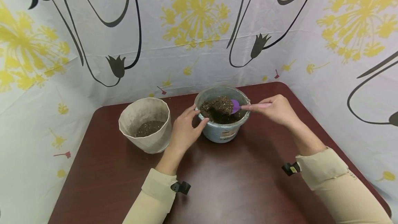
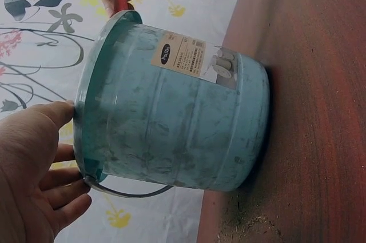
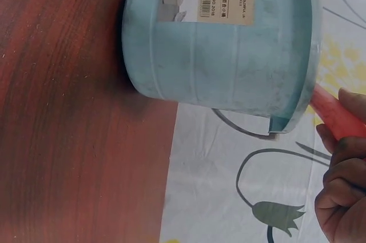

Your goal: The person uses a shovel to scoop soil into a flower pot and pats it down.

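A blue-green bucket point(image 1: 221, 132) of dark soil point(image 1: 214, 113) stands at the table's back. My left hand point(image 1: 185, 127) rests at its left rim, thumb and fingertips spread along the edge; in the left wrist view the thumb tip meets the rim point(image 2: 80, 100) near the wire handle point(image 2: 134, 195). My right hand point(image 1: 278, 110) grips the pinkish handle of a small trowel point(image 1: 235, 106), which looks red in the right wrist view point(image 3: 337, 114). Its purple blade reaches inside the bucket with a heap of soil on it. From both wrist views the bucket's wall hides the blade.
Left of the bucket stands a whitish faceted pot point(image 1: 149, 144) with some soil low inside. Both sit on a dark red-brown table point(image 1: 217, 182). Patterned cloth point(image 1: 199, 65) hangs close behind and along both sides. Soil crumbs point(image 2: 257, 220) lie near the bucket's base.
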`<state>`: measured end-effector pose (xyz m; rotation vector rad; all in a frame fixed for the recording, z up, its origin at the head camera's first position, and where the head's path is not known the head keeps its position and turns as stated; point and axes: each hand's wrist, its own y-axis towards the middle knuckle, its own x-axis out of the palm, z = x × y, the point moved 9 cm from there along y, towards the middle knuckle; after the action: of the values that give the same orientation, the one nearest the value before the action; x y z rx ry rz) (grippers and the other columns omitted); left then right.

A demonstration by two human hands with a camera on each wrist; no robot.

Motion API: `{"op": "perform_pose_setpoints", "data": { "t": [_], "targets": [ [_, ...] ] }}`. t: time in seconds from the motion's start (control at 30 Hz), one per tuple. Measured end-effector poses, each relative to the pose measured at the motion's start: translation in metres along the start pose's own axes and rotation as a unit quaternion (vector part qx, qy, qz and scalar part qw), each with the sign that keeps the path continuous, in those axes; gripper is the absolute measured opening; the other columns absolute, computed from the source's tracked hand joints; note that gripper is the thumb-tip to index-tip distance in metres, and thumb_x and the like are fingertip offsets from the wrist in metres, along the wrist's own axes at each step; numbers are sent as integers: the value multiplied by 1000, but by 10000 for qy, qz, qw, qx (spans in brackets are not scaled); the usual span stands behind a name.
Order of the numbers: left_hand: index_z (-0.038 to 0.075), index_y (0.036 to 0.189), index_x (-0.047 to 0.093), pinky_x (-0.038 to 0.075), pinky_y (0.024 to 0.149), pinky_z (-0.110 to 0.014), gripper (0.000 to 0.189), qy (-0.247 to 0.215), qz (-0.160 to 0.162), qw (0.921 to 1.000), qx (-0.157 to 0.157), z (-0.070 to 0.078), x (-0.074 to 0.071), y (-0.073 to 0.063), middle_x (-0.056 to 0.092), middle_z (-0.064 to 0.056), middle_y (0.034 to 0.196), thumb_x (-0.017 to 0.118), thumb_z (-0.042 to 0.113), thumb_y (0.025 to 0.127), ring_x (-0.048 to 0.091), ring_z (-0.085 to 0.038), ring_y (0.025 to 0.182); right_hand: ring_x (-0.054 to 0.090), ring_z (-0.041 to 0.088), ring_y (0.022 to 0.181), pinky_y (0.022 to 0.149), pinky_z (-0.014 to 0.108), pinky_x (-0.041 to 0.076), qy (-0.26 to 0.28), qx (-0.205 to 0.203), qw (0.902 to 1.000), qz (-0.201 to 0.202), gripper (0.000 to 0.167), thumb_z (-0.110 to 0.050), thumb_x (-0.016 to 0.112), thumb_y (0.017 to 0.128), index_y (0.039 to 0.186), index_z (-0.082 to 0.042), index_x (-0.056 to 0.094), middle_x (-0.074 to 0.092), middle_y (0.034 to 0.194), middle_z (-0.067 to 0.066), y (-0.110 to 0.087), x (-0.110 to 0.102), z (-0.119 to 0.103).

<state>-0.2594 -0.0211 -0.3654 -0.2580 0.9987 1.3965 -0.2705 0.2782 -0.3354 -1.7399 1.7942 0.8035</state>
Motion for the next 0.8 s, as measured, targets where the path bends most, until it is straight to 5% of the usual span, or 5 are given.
{"op": "perform_pose_setpoints", "data": {
  "t": [0.2, 0.47, 0.8],
  "targets": [
    [4, 127, 70, 48, 105, -46, 51, 58, 21, 10000, 73, 2, -1, 0, 57, -8, 146, 69, 45, 96, 58, -30, 128, 56, 3, 77, 52, 29, 39, 32, -16, 10000, -6, 34, -63, 79, 78, 95, -33, 83, 77, 85, -10, 1, -1, -1],
    [6, 126, 70, 49, 103, -45, 48, 442, 183, 9984, 293, 2, -12, -1, 60, -9, 141, 70, 43, 95, 60, -29, 126, 65, -2, 96, 68, 22, 49, 161, -146, 9997, -108, 32, -62, 78, 79, 98, -36, 83, 78, 89, -9, 4, 0, -12],
    [6, 125, 71, 47, 105, -47, 43, 678, 393, 9961, 402, 4, -40, 1, 63, -10, 138, 70, 38, 95, 59, -29, 126, 54, 2, 76, 51, 29, 37, 142, -121, 9997, -156, 35, -65, 79, 76, 96, -37, 83, 78, 84, -3, 11, -2, -28]
  ]
}}
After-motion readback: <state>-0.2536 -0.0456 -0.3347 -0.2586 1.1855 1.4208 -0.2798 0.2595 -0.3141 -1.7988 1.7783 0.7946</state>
